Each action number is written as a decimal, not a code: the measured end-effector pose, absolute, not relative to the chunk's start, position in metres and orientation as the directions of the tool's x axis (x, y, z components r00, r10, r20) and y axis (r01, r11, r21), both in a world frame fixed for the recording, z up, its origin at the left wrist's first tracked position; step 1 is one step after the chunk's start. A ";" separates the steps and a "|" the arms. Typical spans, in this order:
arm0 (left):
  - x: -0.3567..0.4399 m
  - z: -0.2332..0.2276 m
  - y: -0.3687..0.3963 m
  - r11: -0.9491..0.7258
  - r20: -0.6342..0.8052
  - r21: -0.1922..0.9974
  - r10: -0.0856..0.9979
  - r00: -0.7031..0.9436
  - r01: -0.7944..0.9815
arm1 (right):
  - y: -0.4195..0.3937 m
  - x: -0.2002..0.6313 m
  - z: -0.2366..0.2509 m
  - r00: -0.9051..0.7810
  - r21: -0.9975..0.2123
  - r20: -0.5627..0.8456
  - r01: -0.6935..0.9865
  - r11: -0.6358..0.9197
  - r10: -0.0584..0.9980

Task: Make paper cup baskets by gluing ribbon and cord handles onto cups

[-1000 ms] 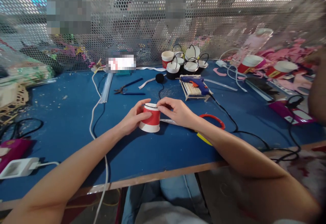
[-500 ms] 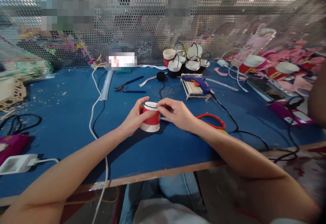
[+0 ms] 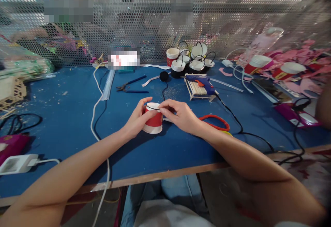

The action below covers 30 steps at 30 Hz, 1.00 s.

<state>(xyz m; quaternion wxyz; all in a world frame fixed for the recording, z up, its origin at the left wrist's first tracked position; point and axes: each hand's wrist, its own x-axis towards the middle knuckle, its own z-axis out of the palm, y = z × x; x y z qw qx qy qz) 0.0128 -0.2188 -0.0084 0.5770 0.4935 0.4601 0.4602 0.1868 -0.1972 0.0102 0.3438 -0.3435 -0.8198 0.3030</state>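
An upside-down red and white paper cup [image 3: 154, 121] stands near the table's front edge, its narrow end up. My left hand [image 3: 138, 118] is closed around the cup's left side, thumb across the front. At the upper right of the cup, my right hand [image 3: 178, 115] pinches a black cord [image 3: 153, 108] that lies along the narrow rim. The cord trails back to a black ball of yarn [image 3: 163, 76] on the table. Red-handled scissors [image 3: 216, 122] lie partly behind my right forearm.
Behind are a blue glue gun [image 3: 200, 82] on a small stick rack [image 3: 196, 92], pliers [image 3: 131, 86] and several cups with black handles [image 3: 198, 63]. A white cable [image 3: 93, 123] crosses the left side. A perforated metal screen [image 3: 150, 20] closes off the back.
Both hands keep their hold on the cup and cord, with barely any movement. The view has shifted very slightly.
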 end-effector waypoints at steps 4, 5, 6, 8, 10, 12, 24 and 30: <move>0.012 -0.009 -0.219 0.087 -0.072 0.992 0.984 0.163 -0.086 | -0.197 0.187 0.010 -0.528 -0.735 0.359 0.347 0.582 0.769; 0.012 -0.009 -0.219 0.088 -0.073 0.992 0.984 0.163 -0.088 | -0.197 0.187 0.010 -0.528 -0.735 0.361 0.346 0.583 0.768; 0.012 -0.009 -0.219 0.088 -0.073 0.992 0.984 0.161 -0.088 | -0.197 0.187 0.010 -0.529 -0.735 0.363 0.345 0.584 0.767; 0.012 -0.009 -0.220 0.087 -0.072 0.992 0.984 0.161 -0.087 | -0.197 0.187 0.010 -0.529 -0.736 0.367 0.339 0.586 0.766; 0.013 -0.009 -0.220 0.084 -0.069 0.993 0.985 0.160 -0.088 | -0.197 0.187 0.010 -0.527 -0.738 0.368 0.336 0.586 0.766; 0.013 -0.009 -0.219 0.081 -0.066 0.993 0.985 0.160 -0.089 | -0.197 0.187 0.010 -0.528 -0.739 0.364 0.337 0.583 0.767; 0.010 -0.011 -0.218 0.080 -0.060 0.991 0.983 0.176 -0.110 | -0.197 0.187 0.010 -0.529 -0.740 0.357 0.343 0.579 0.770; 0.010 -0.013 -0.217 0.065 -0.043 0.992 0.980 0.192 -0.112 | -0.196 0.187 0.008 -0.526 -0.743 0.361 0.336 0.579 0.770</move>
